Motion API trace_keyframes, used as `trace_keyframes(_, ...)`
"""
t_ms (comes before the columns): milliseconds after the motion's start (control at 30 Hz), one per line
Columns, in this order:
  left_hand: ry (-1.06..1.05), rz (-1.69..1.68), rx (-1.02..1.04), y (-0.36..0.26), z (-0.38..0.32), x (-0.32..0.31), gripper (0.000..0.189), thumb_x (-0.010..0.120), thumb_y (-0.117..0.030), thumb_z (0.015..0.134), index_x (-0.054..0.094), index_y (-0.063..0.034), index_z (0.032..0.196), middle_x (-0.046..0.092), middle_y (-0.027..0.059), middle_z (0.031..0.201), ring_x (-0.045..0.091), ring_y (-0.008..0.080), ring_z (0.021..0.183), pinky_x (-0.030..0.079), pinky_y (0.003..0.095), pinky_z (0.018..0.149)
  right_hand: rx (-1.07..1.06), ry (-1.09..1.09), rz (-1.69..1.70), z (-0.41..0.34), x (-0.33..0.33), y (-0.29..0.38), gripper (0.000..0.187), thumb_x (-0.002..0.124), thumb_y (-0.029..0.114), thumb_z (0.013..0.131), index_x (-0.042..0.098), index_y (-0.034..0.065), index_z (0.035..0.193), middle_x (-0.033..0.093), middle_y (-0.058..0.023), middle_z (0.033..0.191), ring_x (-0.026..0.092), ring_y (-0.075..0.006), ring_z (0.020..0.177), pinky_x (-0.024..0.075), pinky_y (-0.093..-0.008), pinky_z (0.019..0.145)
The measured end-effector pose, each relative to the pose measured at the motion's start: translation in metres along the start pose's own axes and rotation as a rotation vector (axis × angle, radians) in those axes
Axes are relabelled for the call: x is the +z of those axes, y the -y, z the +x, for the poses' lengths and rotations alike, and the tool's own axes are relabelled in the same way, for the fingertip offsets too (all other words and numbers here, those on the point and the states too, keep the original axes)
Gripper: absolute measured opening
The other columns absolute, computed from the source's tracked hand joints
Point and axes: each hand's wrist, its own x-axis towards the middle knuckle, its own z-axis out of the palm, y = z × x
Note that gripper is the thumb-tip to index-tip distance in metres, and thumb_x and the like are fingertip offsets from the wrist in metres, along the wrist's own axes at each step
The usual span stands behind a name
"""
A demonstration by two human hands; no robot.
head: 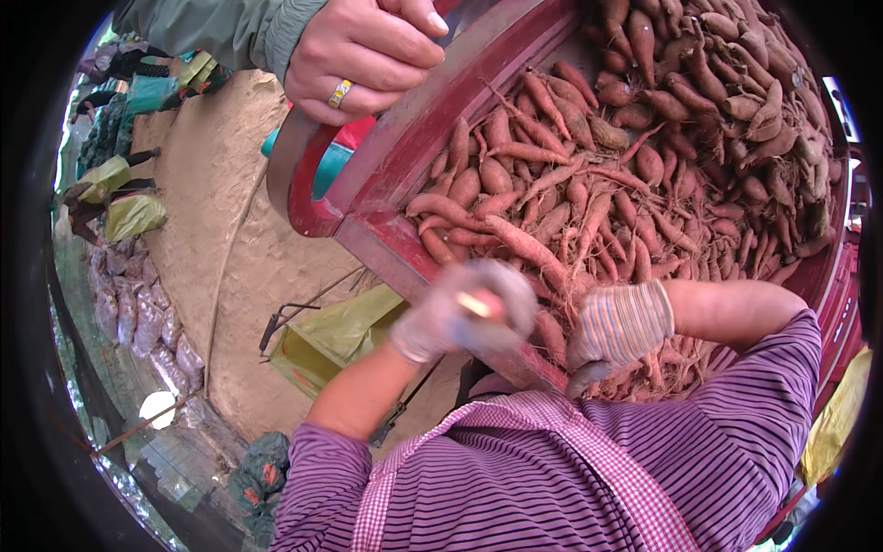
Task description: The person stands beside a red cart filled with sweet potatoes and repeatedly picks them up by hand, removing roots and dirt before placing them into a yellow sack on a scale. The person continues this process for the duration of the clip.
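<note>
A heap of reddish sweet potatoes, many with stringy roots, fills the red metal truck bed before me. My left hand, in a pale work glove and blurred by motion, is over the bed's low edge. It holds a small sweet potato with a pale end showing. My right hand wears a striped knit glove and lies against the near part of the heap, close to that edge. Its fingers bend downward, and whatever lies under them is hidden.
Another person's bare hand with a ring is beside the curved red rail. Below the bed's edge hangs a yellow-green bag. Bare dirt ground lies left, with filled clear bags and people beyond. A dark green sack is lower left.
</note>
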Motion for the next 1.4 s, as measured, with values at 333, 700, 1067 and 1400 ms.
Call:
trace_keyframes(333, -0.59, -0.44, -0.022, 0.019, 0.006, -0.057, 0.028, 0.072, -0.025, 0.088, 0.063, -0.0053, 0.107, 0.062, 0.0094, 0.095, 0.063, 0.0253, 0.089, 0.057, 0.0393, 0.077, 0.623, -0.487, -0.632, 0.075, -0.107, -0.208, 0.036, 0.068, 0.018, 0.083, 0.067, 0.009, 0.118, 0.068, -0.0134, 0.113, 0.064, -0.0318, 0.11, 0.0529, -0.0455, 0.093)
trace_keyframes(700, -0.6, -0.699, 0.138, 0.031, 0.012, -0.063, 0.03, 0.07, -0.014, 0.089, 0.061, -0.006, 0.116, 0.066, 0.0092, 0.097, 0.065, 0.0259, 0.09, 0.059, 0.0406, 0.081, 1.048, -0.273, -0.385, 0.029, -0.095, -0.236, 0.054, 0.075, 0.051, 0.069, 0.077, 0.0061, 0.099, 0.073, -0.0182, 0.103, 0.069, -0.0313, 0.104, 0.0533, -0.0416, 0.089)
trace_keyframes(1067, -0.543, -0.05, -0.137, 0.015, 0.002, -0.021, 0.06, 0.081, -0.039, 0.084, 0.056, -0.0059, 0.128, 0.061, 0.0021, 0.113, 0.061, 0.0136, 0.1, 0.051, 0.0292, 0.088, 0.281, -0.862, 1.043, 0.035, -0.001, -0.037, 0.063, 0.072, 0.044, 0.089, 0.061, -0.0045, 0.128, 0.068, -0.0106, 0.113, 0.063, -0.0179, 0.104, 0.0497, -0.0315, 0.093)
trace_keyframes(1400, -1.03, 0.092, 0.179, -0.01, -0.264, -0.021, 0.056, 0.082, -0.043, 0.08, 0.058, -0.0042, 0.112, 0.065, 0.0102, 0.102, 0.064, 0.0247, 0.093, 0.053, 0.0384, 0.085, 0.733, -1.1, 0.241, 0.075, -0.03, -0.144, 0.052, 0.067, 0.043, 0.091, 0.067, -0.0002, 0.12, 0.072, -0.02, 0.105, 0.071, -0.0332, 0.096, 0.0544, -0.0401, 0.089)
